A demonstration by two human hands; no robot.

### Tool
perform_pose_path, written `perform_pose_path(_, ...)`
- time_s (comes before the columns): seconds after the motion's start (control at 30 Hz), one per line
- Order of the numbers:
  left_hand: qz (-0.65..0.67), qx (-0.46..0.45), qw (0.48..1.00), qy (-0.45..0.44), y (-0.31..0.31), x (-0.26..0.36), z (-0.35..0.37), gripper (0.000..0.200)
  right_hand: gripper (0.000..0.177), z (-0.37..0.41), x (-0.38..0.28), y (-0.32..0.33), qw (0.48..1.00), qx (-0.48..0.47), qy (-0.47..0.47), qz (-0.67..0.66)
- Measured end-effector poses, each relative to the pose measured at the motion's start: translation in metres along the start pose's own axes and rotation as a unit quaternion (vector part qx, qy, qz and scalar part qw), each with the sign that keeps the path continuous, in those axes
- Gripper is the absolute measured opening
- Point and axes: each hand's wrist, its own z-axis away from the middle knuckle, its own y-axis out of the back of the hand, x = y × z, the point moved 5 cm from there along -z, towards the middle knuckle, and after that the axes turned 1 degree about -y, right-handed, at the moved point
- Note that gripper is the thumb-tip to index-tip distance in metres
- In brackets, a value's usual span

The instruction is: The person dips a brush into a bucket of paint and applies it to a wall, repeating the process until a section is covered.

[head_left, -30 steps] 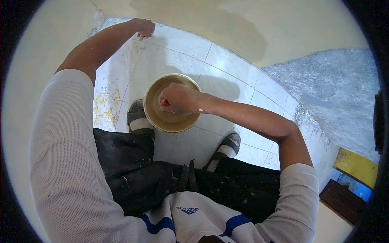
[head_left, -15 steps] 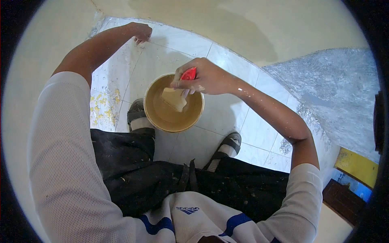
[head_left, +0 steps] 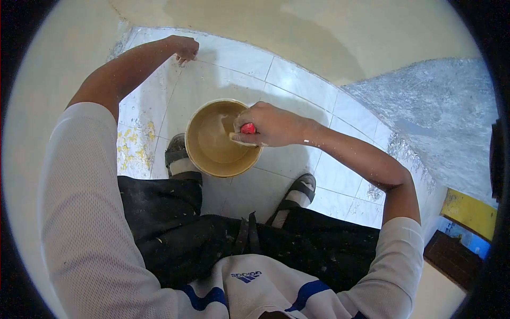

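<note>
So my right grip [head_left: 273, 126] is closed around a red-handled tool [head_left: 248, 128], right over the near-right part of the round bucket [head_left: 220, 175]. The pale end of the tool points down and left from my fingers, partly hidden by them, and there's murky tan liquid below it. My left grip [head_left: 186, 49] is way out ahead and to the left, nothing visible in it, fingers curled down near the tile floor [head_left: 196, 87], with the cream wall [head_left: 255, 18] beyond. Below my right grip are my sandals [head_left: 177, 150], one beside the bucket, the other further right. Yellow splotches [head_left: 135, 143] mark the floor left of the bucket.
</note>
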Motion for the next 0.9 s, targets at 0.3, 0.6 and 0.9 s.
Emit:
perform_pose_path(0.3, 0.0, -0.008, 1.0, 0.005, -0.004, 0.003, -0.001, 0.033, 0.022, -0.002, 0.001, 0.003, 1.0, 0.013, 0.008, 0.016)
perform_pose_path(0.6, -0.006, -0.019, 1.0, 0.004, -0.003, 0.01, 0.0, 0.035, 0.021, 0.0, -0.011, -0.006, 0.999, -0.004, 0.032, 0.038)
perform_pose_path(0.9, -0.025, -0.029, 0.999, 0.005, -0.002, 0.018, 0.002, 0.036, 0.022, -0.005, -0.012, -0.011, 1.0, -0.016, 0.003, 0.016)
